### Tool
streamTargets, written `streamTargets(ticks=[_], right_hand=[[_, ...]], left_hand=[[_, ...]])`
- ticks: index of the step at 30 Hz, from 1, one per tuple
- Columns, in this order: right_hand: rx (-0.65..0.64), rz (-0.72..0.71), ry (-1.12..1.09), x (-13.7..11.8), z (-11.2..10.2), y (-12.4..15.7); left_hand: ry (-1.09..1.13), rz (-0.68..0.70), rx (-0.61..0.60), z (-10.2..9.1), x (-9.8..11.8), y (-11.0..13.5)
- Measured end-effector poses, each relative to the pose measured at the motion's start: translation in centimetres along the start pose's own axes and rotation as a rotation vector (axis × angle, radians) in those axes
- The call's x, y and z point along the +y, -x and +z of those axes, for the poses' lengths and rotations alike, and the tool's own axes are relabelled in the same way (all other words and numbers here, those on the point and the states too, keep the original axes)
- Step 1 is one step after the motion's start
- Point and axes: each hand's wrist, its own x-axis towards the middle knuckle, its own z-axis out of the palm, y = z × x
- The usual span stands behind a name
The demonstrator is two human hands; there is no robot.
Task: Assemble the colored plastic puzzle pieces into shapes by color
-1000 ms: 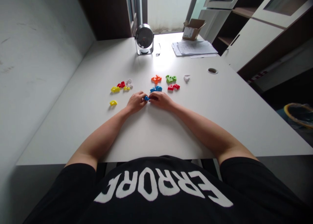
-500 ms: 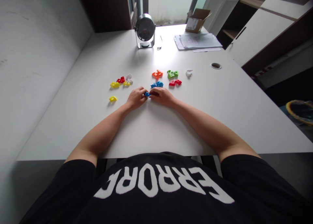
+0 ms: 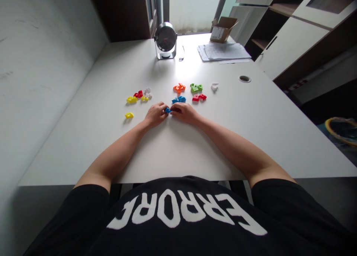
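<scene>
Between my two hands is a small blue plastic piece (image 3: 167,110), just above the white table. My left hand (image 3: 156,114) is closed on its left side. The fingers of my right hand (image 3: 184,112) are pinched at its right end; what lies inside them is hidden. Right behind my right hand sit more blue pieces (image 3: 179,99). Orange pieces (image 3: 179,88) lie beyond those, with green pieces (image 3: 196,87) and red pieces (image 3: 199,97) to their right. Left of my left hand are yellow pieces (image 3: 131,99) and a lone yellow piece (image 3: 129,115).
Dark red pieces (image 3: 138,94) and white pieces (image 3: 147,92) lie at the left, a single white piece (image 3: 214,86) at the right. Farther back stand a round black device on a metal stand (image 3: 165,38), papers (image 3: 223,52) and an open cardboard box (image 3: 222,29). A cable hole (image 3: 244,79) pierces the table.
The whole view has shifted slightly, so the table's things appear a little lower. Both hands stay together at the blue piece, with hardly any movement.
</scene>
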Motion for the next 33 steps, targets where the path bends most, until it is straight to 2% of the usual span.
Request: streamTargets(ticks=[33], right_hand=[[-0.009,0.009,0.008,-0.16,-0.12,-0.03]], left_hand=[[0.009,-0.001,-0.005,-0.17,0.06,-0.04]])
